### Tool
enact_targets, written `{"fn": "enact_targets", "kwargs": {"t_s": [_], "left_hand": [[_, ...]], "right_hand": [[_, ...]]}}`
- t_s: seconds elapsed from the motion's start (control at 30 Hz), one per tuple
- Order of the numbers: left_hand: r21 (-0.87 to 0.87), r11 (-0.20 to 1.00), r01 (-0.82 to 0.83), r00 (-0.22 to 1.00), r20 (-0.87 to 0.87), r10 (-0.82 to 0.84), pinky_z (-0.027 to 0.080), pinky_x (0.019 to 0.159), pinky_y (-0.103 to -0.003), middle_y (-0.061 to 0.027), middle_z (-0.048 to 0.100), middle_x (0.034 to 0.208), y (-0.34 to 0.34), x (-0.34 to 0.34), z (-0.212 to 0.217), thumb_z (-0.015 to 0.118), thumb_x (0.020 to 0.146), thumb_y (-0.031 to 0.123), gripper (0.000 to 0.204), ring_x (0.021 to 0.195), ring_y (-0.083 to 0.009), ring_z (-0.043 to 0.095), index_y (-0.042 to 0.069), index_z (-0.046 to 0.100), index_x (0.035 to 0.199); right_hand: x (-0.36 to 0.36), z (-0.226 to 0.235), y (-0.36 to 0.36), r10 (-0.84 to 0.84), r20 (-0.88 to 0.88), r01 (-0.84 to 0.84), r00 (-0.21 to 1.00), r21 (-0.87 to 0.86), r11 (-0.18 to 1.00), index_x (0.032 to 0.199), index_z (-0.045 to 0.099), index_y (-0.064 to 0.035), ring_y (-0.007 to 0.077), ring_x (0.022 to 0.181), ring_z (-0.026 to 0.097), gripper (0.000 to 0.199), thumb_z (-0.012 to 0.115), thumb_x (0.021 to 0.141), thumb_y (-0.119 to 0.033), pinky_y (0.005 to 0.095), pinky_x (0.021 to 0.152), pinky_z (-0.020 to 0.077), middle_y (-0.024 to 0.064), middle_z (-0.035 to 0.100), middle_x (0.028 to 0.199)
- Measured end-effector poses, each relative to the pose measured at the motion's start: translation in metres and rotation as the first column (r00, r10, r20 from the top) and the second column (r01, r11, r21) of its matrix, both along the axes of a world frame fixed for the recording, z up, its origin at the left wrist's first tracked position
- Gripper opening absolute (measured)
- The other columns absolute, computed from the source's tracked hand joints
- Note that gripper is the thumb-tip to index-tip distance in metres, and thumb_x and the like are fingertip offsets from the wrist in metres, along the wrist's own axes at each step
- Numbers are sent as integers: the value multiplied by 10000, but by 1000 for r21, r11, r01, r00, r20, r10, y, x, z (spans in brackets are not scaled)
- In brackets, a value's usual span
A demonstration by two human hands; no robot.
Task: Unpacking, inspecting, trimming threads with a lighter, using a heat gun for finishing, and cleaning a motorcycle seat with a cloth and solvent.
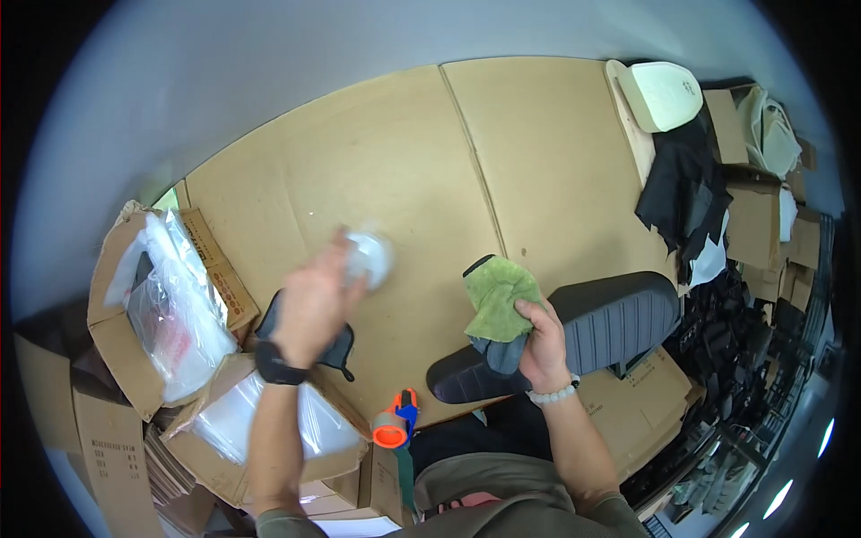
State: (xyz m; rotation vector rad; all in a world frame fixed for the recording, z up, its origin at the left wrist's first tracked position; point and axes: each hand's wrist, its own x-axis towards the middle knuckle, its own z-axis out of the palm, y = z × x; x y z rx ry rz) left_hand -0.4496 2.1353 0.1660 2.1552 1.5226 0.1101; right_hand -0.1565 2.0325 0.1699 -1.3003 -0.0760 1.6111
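My left hand (314,300), smeared by motion, is over the cardboard-covered table (386,152). Its fingers close on a small white round object (369,258), also blurred, whose kind I cannot make out. In my right hand (544,345) is a green cloth (500,296) with a dark grey underside, pinched between thumb and fingers. A long black ribbed seat (610,327), like a motorcycle's, lies beside and behind that hand at the table's near edge. Partly hidden under my left wrist is a black item (337,348) with a pointed end.
An orange and blue tape dispenser (395,423) sits at the near edge. Open boxes (121,350) with clear plastic bags (175,314) stand at left. A cream plastic tub (664,97) and black fabric (686,188) are at far right, by more cartons (753,224).
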Motion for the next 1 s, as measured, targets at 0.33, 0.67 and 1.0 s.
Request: {"fn": "enact_targets", "kwargs": {"t_s": [0.33, 0.67, 1.0], "left_hand": [[11, 916, -401, 767, 551, 329, 474, 974, -424, -259, 465, 1361, -88, 93, -86, 792, 736, 179, 664, 1223, -379, 515, 36, 449, 1287], [34, 943, -331, 849, 447, 282, 519, 885, -420, -195, 602, 1189, -110, 131, -26, 843, 662, 185, 805, 1043, -378, 629, 60, 400, 1323], [29, 1000, -2, 977, 214, -4, 535, 797, -445, -193, 622, 1114, -132, 147, 17, 825, 643, 179, 760, 954, -392, 645, 59, 446, 1291]], "right_hand": [[58, 0, -29, -107, -84, 113, 991, 63, 992, 1344, 472, 37, 245, 1156, 577, 474, 506, 876, -33, 380, 1001, 462, 140, 589, 1254], [90, 2, -31, -12, 42, 3, 999, 201, 980, 1364, 473, 25, 194, 1141, 570, 500, 540, 870, -7, 328, 1006, 442, 104, 598, 1241], [109, 18, -33, -37, 231, -35, 972, 299, 954, 1353, 481, 25, 178, 1117, 581, 467, 538, 890, 8, 311, 988, 446, 92, 611, 1210]]}}
